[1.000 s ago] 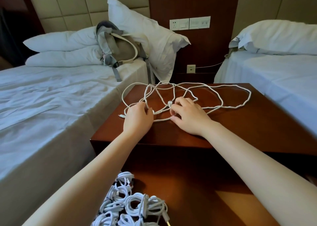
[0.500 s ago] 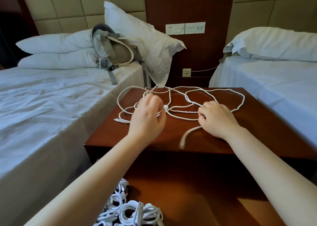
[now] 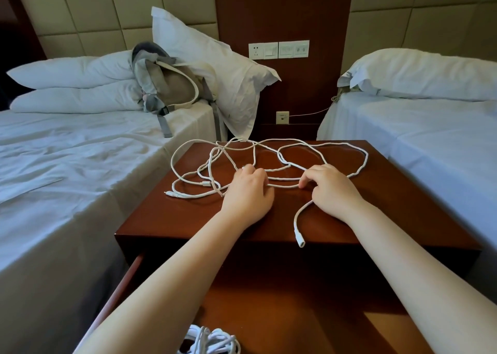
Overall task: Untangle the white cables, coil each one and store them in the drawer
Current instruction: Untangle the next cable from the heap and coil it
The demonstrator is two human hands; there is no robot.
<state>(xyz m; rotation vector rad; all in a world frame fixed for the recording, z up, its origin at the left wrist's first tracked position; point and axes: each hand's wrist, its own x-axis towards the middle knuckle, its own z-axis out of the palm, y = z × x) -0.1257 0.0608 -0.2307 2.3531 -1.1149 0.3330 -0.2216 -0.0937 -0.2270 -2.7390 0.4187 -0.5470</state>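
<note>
A tangle of white cables spreads in loops over the top of a dark wooden nightstand. My left hand lies on the strands near the middle, fingers curled round one of them. My right hand pinches a strand to the right. One free cable end with a plug curves from under my right hand to the front edge. Below, the open drawer holds several coiled white cables at its near left.
A bed with white sheets stands at the left, with pillows and a grey backpack on it. A second bed is at the right. Wall sockets sit behind the nightstand.
My right hand has drawn a cable end toward the front edge, so the plug now lies further out. My left hand has settled lower onto the strands. The view has tilted slightly.
</note>
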